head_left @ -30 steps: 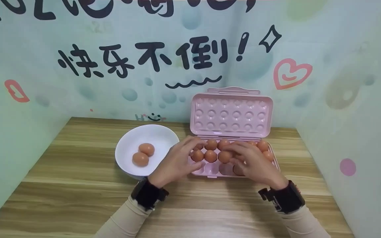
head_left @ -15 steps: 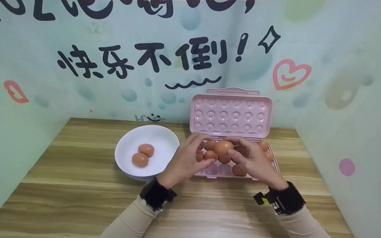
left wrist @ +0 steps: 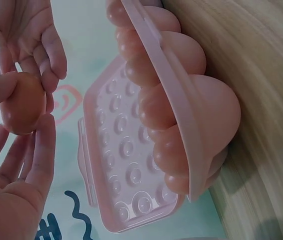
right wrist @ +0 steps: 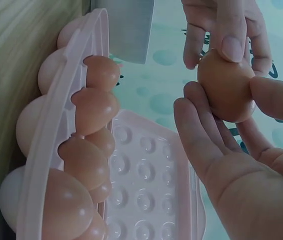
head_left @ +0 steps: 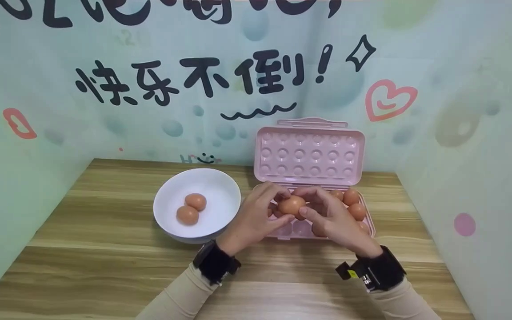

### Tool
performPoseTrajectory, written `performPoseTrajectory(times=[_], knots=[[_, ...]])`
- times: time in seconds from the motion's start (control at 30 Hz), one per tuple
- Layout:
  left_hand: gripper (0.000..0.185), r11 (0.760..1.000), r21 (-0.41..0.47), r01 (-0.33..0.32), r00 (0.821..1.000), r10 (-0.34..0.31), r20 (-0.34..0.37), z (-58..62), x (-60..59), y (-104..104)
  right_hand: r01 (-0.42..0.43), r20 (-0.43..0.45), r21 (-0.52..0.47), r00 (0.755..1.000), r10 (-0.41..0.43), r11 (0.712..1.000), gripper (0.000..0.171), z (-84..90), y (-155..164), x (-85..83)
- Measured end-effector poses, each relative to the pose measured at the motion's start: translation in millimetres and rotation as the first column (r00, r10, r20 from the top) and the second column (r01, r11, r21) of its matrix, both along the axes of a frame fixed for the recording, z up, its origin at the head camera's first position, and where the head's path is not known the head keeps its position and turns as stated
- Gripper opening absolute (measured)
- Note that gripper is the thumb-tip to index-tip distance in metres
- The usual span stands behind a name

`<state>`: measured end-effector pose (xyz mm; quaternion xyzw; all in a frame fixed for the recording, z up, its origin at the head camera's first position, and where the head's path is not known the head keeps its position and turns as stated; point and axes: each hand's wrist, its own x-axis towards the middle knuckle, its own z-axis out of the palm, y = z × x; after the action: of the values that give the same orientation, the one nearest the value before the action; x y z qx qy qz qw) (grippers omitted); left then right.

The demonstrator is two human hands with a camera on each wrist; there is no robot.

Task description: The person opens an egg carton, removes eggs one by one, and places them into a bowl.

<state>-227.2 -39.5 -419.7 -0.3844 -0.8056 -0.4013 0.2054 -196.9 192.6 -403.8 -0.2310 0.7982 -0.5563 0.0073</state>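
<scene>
A brown egg (head_left: 291,205) is held between both hands, above the front part of an open pink egg box (head_left: 370,222). My right hand (head_left: 337,221) pinches its right side with the thumb and fingers. From the left, my left hand (head_left: 252,218) has its thumb and fingertips on the same egg. In the left wrist view the egg (left wrist: 25,107) sits between the left thumb and fingers, the other hand's fingers behind it. Brown eggs (right wrist: 84,162) fill much of the box's cups; the hands hide several. Some front cups (head_left: 301,228) are bare.
Left of the box stands a white bowl (head_left: 218,182) holding two brown eggs, one (head_left: 187,215) touching the other. The box's lid (head_left: 309,153) stands upright at the back, near the printed wall cloth (head_left: 149,129). All rests on a wood-grain table (head_left: 105,266).
My right hand has lifted the egg out of the box and carried it left. My left hand has shifted slightly right and come onto the egg. The bowl's eggs have stayed put.
</scene>
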Motion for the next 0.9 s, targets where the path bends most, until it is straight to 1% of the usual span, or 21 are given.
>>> performPoseTrajectory(times=[0.07,0.13,0.3,0.4,0.47,0.53,0.6,0.7,0.77,0.8,0.9], knots=[[0.039,1.0,-0.013,-0.017,0.999,0.017,-0.028,-0.3,0.1,0,-0.012,0.003,-0.014,1.0,0.012,1.0,0.036,-1.0,0,-0.1],[0.039,1.0,-0.016,-0.019,0.999,0.018,-0.037,-0.9,-0.1,1,-0.018,0.001,-0.024,1.0,0.018,1.0,0.035,-1.9,0,-0.1],[0.038,1.0,-0.004,0.005,0.999,-0.005,-0.041,0.1,-0.3,0,-0.034,-0.011,-0.029,0.999,0.034,0.999,0.036,-2.8,0,-0.4],[0.037,0.999,-0.001,0.033,0.999,-0.033,-0.01,4.5,-0.4,-4,-0.026,-0.03,0.014,0.999,0.027,1.0,0.035,-1.1,1,-0.6],[0.036,0.999,-0.002,0.042,0.999,-0.042,0.033,9.5,-0.5,-9,0.0,-0.061,0.066,0.998,0.004,0.998,0.034,0.7,3,-0.8],[0.036,0.999,-0.009,0.038,0.997,-0.037,0.074,15.9,-0.9,-16,0.028,-0.103,0.117,0.995,-0.016,0.993,0.033,2.1,5,-1.5],[0.036,0.999,-0.027,0.021,0.994,-0.018,0.105,22.4,-1.8,-24,0.049,-0.155,0.151,0.988,-0.025,0.987,0.034,2.9,9,-2.2],[0.036,0.998,-0.058,-0.005,0.989,0.013,0.145,30.3,-2.5,-40,0.059,-0.256,0.196,0.967,-0.007,0.979,0.037,3.3,15,-3.8],[0.036,0.996,-0.084,-0.02,0.987,0.033,0.155,34.0,-3.5,-52,0.084,-0.33,0.253,0.944,0.004,0.964,0.04,3.1,20,-5.2],[0.035,0.994,-0.102,-0.026,0.987,0.042,0.155,35.5,-4.1,-58,0.104,-0.363,0.29,0.932,0.009,0.951,0.042,2.9,23,-5.7],[0.033,0.986,-0.163,-0.03,0.989,0.053,0.141,39.7,-7.5,-77,0.186,-0.455,0.399,0.891,0.017,0.898,0.042,1.6,30,-6.9]])
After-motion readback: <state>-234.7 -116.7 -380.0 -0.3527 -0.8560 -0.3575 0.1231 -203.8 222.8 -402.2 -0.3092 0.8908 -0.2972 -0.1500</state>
